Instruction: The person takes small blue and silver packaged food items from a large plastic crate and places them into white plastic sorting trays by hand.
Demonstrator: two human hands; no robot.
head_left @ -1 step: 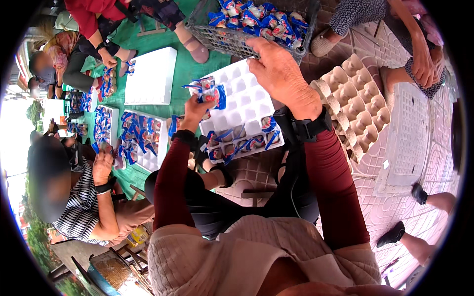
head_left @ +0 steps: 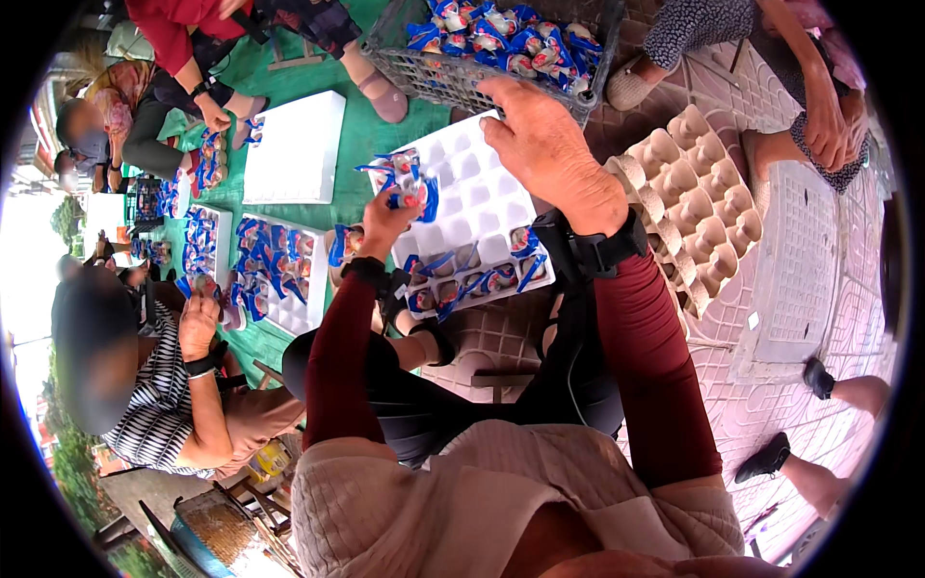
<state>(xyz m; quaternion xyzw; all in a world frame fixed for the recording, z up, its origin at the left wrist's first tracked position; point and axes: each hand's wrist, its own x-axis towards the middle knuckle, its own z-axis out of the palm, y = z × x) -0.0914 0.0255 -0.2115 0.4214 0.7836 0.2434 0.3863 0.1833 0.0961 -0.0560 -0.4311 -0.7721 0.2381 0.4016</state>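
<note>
My left hand (head_left: 387,223) is closed on an egg in clear-and-blue plastic wrap (head_left: 414,199), above the left side of a white foam tray (head_left: 487,204). Other wrapped eggs (head_left: 397,166) sit just beyond those fingers, and several more (head_left: 472,283) fill the tray's near rows. Many of the tray's cups hold nothing. My right hand (head_left: 554,154) hovers at the tray's far right corner, thumb apart from the stretched fingers, with nothing seen in it. Its fingertips reach the near edge of a dark plastic crate (head_left: 434,81) heaped with wrapped eggs (head_left: 520,40).
A stack of brown pulp egg trays (head_left: 701,193) stands to the right. On the green mat (head_left: 371,125) lie a white foam tray or lid (head_left: 291,154) and filled trays (head_left: 279,265). A co-worker (head_left: 183,385) sits at left; other people sit around the mat and crate.
My left hand has shifted slightly down and to the right, still with the wrapped egg. My right hand has barely moved.
</note>
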